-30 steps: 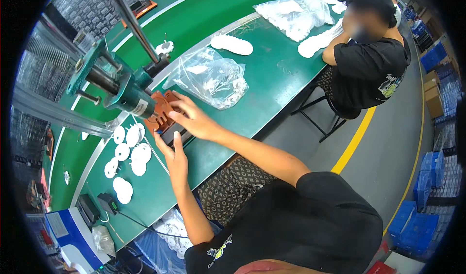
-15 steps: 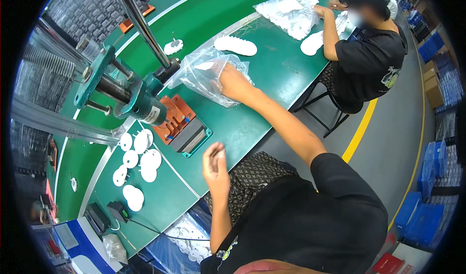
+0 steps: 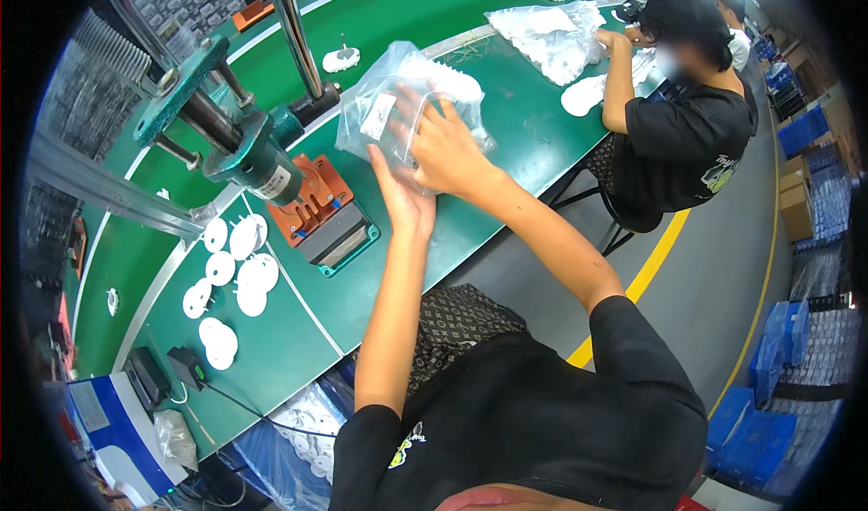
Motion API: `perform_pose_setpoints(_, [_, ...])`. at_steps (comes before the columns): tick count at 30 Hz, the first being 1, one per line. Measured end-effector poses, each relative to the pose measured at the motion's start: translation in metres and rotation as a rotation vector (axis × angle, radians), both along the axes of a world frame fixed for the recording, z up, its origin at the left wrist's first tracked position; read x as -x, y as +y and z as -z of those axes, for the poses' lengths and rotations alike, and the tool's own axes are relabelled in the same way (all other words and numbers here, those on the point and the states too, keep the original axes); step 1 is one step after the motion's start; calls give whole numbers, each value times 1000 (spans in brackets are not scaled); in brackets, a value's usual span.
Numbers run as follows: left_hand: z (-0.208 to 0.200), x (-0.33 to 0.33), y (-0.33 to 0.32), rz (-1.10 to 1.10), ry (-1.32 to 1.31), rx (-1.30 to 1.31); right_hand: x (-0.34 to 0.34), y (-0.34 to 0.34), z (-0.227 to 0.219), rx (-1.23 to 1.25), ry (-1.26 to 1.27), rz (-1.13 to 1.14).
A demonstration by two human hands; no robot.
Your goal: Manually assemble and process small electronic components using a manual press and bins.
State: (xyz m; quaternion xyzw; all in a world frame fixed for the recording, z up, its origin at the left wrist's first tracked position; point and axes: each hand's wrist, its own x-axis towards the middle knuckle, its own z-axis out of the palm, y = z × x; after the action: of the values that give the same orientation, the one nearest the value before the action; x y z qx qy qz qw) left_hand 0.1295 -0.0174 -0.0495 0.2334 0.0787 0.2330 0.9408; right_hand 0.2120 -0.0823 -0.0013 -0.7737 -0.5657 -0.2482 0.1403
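A clear plastic bag (image 3: pixel 362 138) with a white label is lifted above the green bench, left of the neighbouring worker. My left hand (image 3: pixel 404 202) grips its lower near side; some of those fingers are hidden behind the plastic. My right hand (image 3: pixel 445 152) is at the bag's mouth with its fingers spread, partly seen through the film. What lies deeper in the bag is hard to make out. Just beyond, partly behind the plastic, is a row of white round parts (image 3: pixel 459 84). An orange fixture (image 3: pixel 318 194) sits under the hand press (image 3: pixel 258 158), left of my hands.
Several white discs with pins (image 3: pixel 258 273) lie on the bench at left, near a black adapter (image 3: pixel 185 366) with a cable. Below the edge is a blue-lined bin (image 3: pixel 307 430) of white parts. A co-worker (image 3: pixel 692 122) sits at right beside another bag (image 3: pixel 551 41). A conveyor (image 3: pixel 398 9) runs behind.
My left hand has come up from the bench edge to the bag and taken hold of it. The bag is raised, and my right hand's fingers have spread in it. The view has shifted slightly.
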Motion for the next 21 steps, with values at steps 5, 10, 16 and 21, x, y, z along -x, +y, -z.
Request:
perform_pose_setpoints(5, [7,-9,-9,-366,213,-420,1,-10,4,-374,217,-54])
perform_pose_setpoints(10, [17,-12,7,-280,114,-260,6,14,26,-624,280,-30])
perform_pose_setpoints(16, [27,-3,5,-329,32,-286,6,23,35,-526,341,-69])
perform_pose_setpoints(21, [18,-9,15,-214,293,-182,-13,24,60,-405,481,10])
